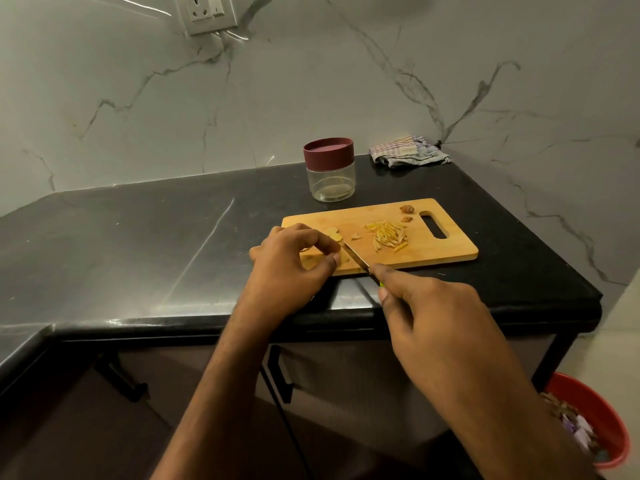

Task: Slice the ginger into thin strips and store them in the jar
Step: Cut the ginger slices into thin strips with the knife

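Ginger slices [90, 233] lie at the left end of the board [446, 251], partly under our left hand [294, 265]. In the head view, that hand rests on the board with its fingers curled down, thumb and fingertips pinching a slice flat against the wood. Our right hand [433, 317] has its grip closed round the knife [358, 261], forefinger stretched along the back of the blade; a bit of green handle shows just below the fingertip. The blade runs aslant from the board's near edge up towards the left fingertips, its tip just beside the held slice.

Near the middle of the board lies a loose heap of strips [389, 235], thin and yellow, well apart from the blade. One small sliver [356, 236] sits between the strips and the slices. Two brown knobbly bits [407, 213] lie by the handle slot at the board's right end.

The board sits on a black bench [138, 244], close to its front edge. Behind the board stands the jar [330, 174], clear glass with a maroon lid on; whether it holds anything, we cannot tell. A striped cloth [408, 151] lies crumpled in the back corner against the marble wall [311, 81]. A socket [206, 12] is on the wall at upper left. Down at lower right, on the floor, is a red bin [602, 410] with scraps in it.
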